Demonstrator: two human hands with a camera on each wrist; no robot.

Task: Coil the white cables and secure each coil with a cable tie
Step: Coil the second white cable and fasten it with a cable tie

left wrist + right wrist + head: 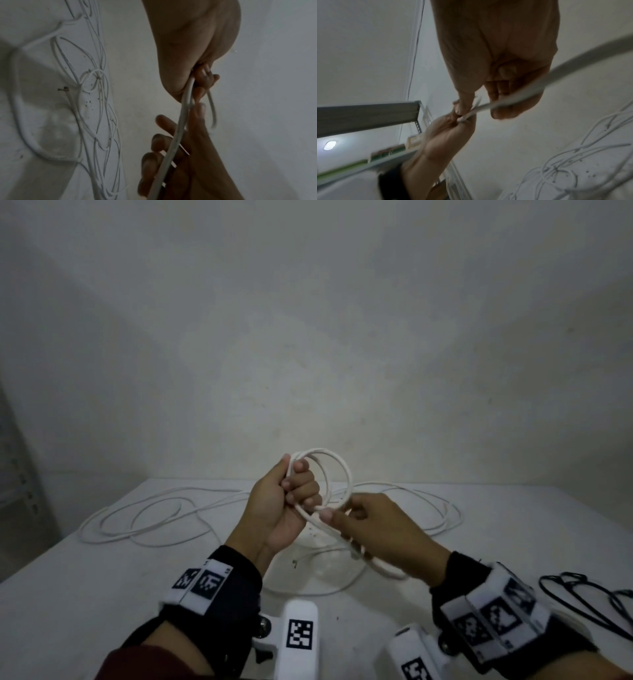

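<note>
My left hand (291,491) is raised above the table and grips a small coil of white cable (337,470) of a few loops, fingers curled round the gathered strands. Just to its right, my right hand (363,518) pinches the cable's running strand (380,566) between thumb and fingers, close to the left fist. In the left wrist view the cable (173,146) runs across my right hand's fingers (159,136). In the right wrist view the strand (530,83) passes under my fingers toward the left fist (453,128). More loose white cable (147,518) lies sprawled on the table.
The white table (85,594) stands against a plain wall. Loose cable loops (442,508) spread across its back half. Thin black ties or wires (589,601) lie at the right edge. A bare cable end (298,559) rests under my hands. Grey shelving (17,474) stands at left.
</note>
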